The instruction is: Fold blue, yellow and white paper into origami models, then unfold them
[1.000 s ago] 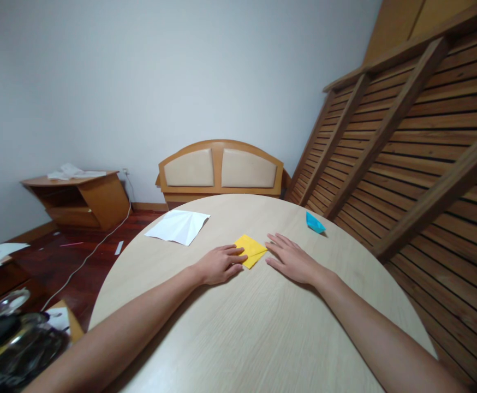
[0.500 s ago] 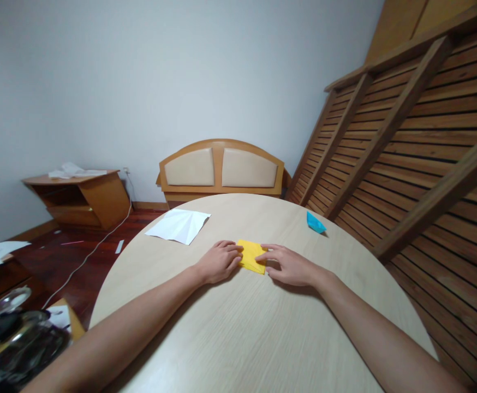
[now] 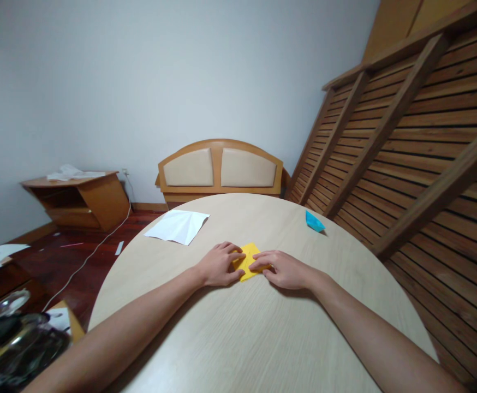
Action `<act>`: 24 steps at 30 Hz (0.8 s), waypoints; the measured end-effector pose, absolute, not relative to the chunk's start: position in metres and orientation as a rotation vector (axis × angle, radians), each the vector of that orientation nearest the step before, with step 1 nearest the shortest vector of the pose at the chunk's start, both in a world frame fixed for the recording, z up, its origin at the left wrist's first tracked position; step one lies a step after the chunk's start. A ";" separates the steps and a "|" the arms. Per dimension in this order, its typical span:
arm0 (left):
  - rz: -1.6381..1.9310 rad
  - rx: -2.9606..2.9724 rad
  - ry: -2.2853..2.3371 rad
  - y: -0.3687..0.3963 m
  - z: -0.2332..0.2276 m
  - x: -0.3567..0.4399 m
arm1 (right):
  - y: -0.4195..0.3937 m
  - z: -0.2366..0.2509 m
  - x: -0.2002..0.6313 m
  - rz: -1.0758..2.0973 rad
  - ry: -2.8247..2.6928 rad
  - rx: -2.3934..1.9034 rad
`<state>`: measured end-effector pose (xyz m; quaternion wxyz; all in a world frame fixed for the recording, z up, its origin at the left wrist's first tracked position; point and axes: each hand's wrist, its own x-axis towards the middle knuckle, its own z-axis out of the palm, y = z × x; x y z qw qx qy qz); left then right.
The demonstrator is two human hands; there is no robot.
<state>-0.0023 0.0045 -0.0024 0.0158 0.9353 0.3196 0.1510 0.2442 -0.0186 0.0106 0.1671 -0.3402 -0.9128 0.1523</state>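
Note:
A small folded sheet of yellow paper (image 3: 249, 252) lies on the round table in front of me, turned at a slant, with a crease or fold line across its middle. My left hand (image 3: 222, 265) holds its left side, fingers curved over the paper and thumb at the lower edge. From the right, my right hand (image 3: 283, 268) has its fingers bent over the paper's right part and its thumb tucked near the lower right edge. The fingers cover both side corners of the yellow paper.
On the pale round table (image 3: 238, 338) lie a creased white sheet (image 3: 178, 226) at the back left and a folded blue paper piece (image 3: 314, 221) at the back right. A slatted wooden frame (image 3: 410, 153) leans along the right. Glass vessels (image 3: 21, 338) stand low at the left.
The yellow paper has turned from nearly square-on to a slanted, diamond-like position. My right fingers have moved left and further onto it; my left hand has shifted only slightly.

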 end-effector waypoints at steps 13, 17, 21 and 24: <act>0.371 2.884 0.903 0.003 -0.003 -0.008 | -0.009 0.013 0.269 0.307 -2.562 -1.071; 0.351 2.897 0.877 0.005 -0.008 -0.010 | -0.010 0.015 0.266 0.361 -2.536 -1.016; 0.327 2.895 0.876 0.006 -0.010 -0.011 | -0.010 0.015 0.265 0.410 -2.491 -0.977; 0.332 2.894 0.875 0.005 -0.010 -0.011 | -0.009 0.014 0.267 0.447 -2.466 -0.980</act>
